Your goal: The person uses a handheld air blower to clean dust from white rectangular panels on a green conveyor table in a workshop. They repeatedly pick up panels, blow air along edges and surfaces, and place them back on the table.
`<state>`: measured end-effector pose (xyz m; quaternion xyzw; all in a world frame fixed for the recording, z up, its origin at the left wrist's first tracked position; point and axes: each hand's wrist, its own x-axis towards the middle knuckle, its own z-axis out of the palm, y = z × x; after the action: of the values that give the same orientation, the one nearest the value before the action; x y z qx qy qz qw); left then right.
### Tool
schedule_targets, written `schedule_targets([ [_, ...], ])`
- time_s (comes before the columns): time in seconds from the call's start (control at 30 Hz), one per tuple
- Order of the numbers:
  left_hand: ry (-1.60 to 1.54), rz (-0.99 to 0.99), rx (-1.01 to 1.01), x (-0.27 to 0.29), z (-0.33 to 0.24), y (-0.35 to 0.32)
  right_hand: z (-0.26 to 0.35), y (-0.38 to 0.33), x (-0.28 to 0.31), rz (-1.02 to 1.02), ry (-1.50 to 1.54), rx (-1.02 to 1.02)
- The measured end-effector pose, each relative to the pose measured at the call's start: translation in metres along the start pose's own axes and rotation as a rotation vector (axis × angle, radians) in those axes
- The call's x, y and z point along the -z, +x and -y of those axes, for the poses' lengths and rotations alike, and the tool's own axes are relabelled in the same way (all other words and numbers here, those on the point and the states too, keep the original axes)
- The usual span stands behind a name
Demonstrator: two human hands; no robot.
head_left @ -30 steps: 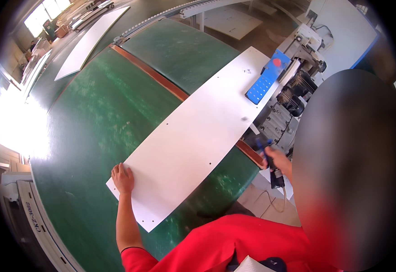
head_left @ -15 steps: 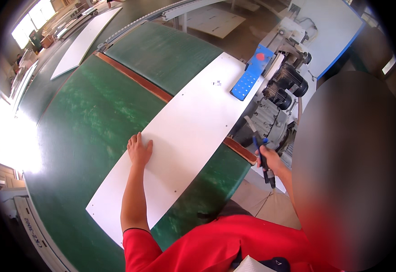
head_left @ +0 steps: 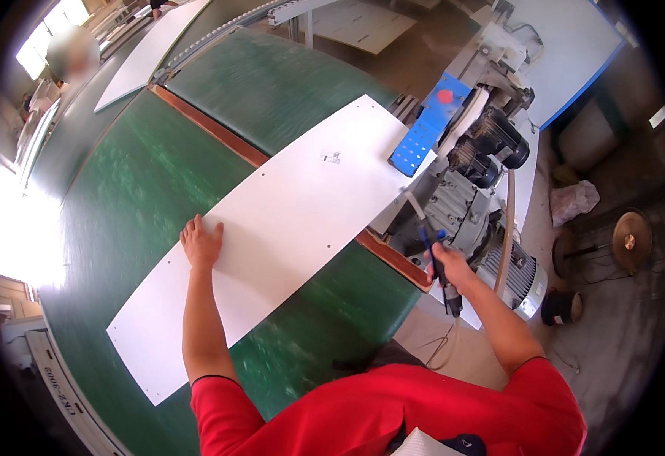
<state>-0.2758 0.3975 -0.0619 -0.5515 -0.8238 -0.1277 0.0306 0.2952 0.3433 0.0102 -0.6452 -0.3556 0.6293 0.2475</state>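
Observation:
A long white panel [head_left: 271, 220] with small holes near its edges and a small printed label lies slantwise on the green conveyor table. My left hand [head_left: 201, 242] rests on it with the fingers spread, fingertips at its far left edge. My right hand [head_left: 452, 270] is wrapped round an air blow gun [head_left: 433, 243] with a black and blue body. Its pale nozzle points up and left, close to the panel's right edge. A thin hose hangs below the gun.
A blue perforated guard [head_left: 427, 133] overhangs the panel's far right end. Beside it stand black motors [head_left: 497, 137] and grey machine housings. Another white panel [head_left: 146, 57] lies at the far left, where a blurred person stands. A fan [head_left: 631, 242] is at the right.
The white panel has slid left and nearer, and my left hand has moved the same way on it. The large blurred shape at the right is gone. My right hand keeps the air gun.

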Motion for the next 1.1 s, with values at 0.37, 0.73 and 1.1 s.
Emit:
schedule_targets([
  [0.37, 0.114, -0.037, 0.194, 0.017, 0.083, 0.001, -0.015, 0.005, -0.008, 0.241, -0.17, 0.114],
  [0.73, -0.095, 0.018, -0.22, -0.003, -0.065, 0.023, -0.035, -0.042, -0.011, 0.152, -0.001, 0.063],
  [1.1, -0.202, 0.09, -0.372, -0.02, -0.192, 0.003, -0.074, -0.113, -0.04, 0.296, -0.128, 0.092],
])
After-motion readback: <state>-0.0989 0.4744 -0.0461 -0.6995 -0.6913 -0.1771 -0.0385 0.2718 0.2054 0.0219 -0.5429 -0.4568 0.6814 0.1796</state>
